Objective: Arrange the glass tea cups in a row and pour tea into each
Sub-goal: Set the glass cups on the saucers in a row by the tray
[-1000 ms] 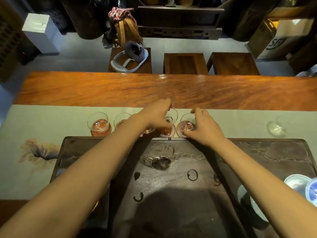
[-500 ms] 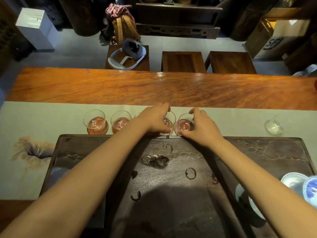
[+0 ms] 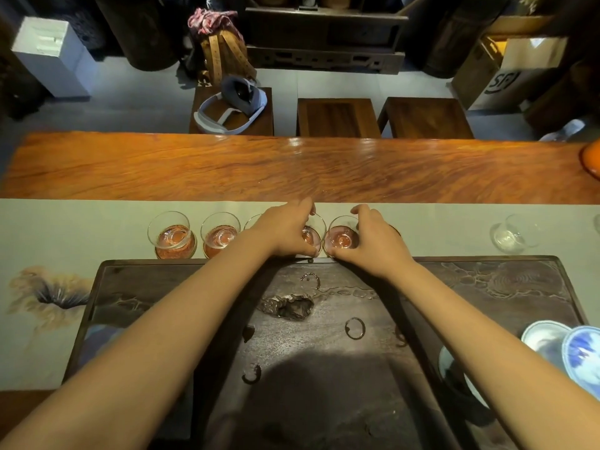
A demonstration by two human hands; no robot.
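**Dim room behind the long table**

Grey floor spreads beyond the orange-brown table, glare glinting off its far edge. Three dark stools stand just past it: left stool carrying a headset, middle stool, right stool. Further back, a carved dark cabinet. Far left, a white block; far right, a cardboard box.

cups in row behind tray
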